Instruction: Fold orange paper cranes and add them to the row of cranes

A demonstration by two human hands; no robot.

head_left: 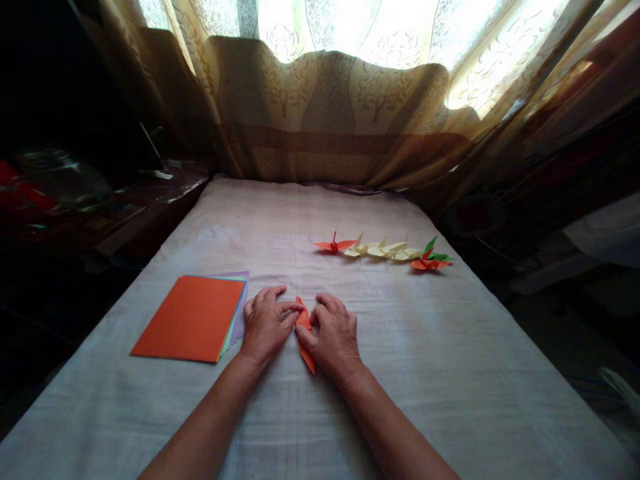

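Observation:
A narrow, folded piece of orange origami paper [307,357] lies on the cloth-covered surface, pointed at its near end. My left hand [267,321] has its thumb and index finger on the paper's upper left part. From the other side, my right hand [334,331] presses its thumb across the paper's middle, with the index finger curled by the right edge. Both hands are closed around the fold and hide part of it. To the left of my left hand rests a stack of square paper sheets [189,319], orange on top, with green and purple edges showing.
A row of folded paper cranes stands at the back right: a red-orange crane [334,246], several pale yellow cranes [383,249], an orange crane [430,264] and a green crane [441,256]. Behind the white cloth [260,220] hangs a patterned curtain [320,100]. A glass jar [65,177] is at far left.

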